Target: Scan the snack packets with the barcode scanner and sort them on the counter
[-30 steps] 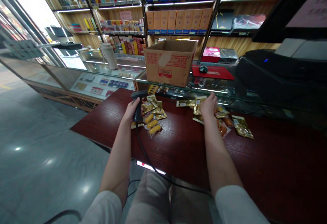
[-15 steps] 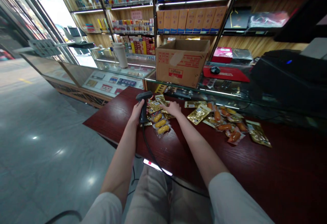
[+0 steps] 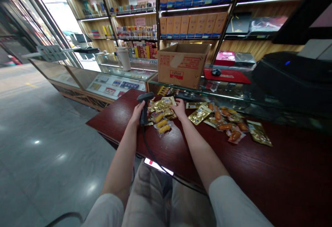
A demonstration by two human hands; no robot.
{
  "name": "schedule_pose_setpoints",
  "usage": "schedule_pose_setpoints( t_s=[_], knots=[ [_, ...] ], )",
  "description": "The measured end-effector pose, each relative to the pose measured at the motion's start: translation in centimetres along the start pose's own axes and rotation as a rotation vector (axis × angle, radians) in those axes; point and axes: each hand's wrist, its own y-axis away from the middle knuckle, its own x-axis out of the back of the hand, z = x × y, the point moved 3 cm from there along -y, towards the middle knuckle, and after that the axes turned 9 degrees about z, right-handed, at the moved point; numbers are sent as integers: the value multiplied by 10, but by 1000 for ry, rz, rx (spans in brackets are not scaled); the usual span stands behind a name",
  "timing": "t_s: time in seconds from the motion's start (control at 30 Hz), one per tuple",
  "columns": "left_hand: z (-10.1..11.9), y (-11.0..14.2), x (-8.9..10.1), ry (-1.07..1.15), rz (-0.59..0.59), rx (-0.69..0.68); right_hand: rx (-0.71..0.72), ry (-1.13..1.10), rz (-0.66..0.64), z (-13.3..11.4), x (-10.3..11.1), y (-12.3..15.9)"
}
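Head view: the left hand (image 3: 136, 113) is closed around the handle of a black scanner (image 3: 143, 111), its grip keeping the scanner's head uppermost beside the packets; the cord (image 3: 149, 147) hangs below that hand. Just right of the left hand, gold packets lie heaped on the desk (image 3: 181, 147), with yellow snack packs (image 3: 163, 126) at the near side. Between the hands, one gold packet (image 3: 169, 101) lies across the heap, its right end in the narrow grip of the right hand (image 3: 179, 108); that edge hold appears to leave its pale label exposed. Beyond the right hand stands an open carton (image 3: 178, 66). Right of that hand are further gold packets and wrapped sausages (image 3: 235, 136), loosely overlapping.

Compared with half a second earlier, the left hand's grip is unchanged. The right hand has drawn slightly rightward, from over the heap to its edge. The right-hand group shows no clear change.
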Motion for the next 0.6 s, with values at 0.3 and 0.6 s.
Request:
schedule_pose_setpoints(
  t_s=[0.3,0.6],
  knots=[
    [-4,9,-14,-66,-167,-55,-15,-205,-38,3,3,-3],
    [-7,8,-21,-103,-237,-18,-33,-226,-171,1,-8,2]
  ],
)
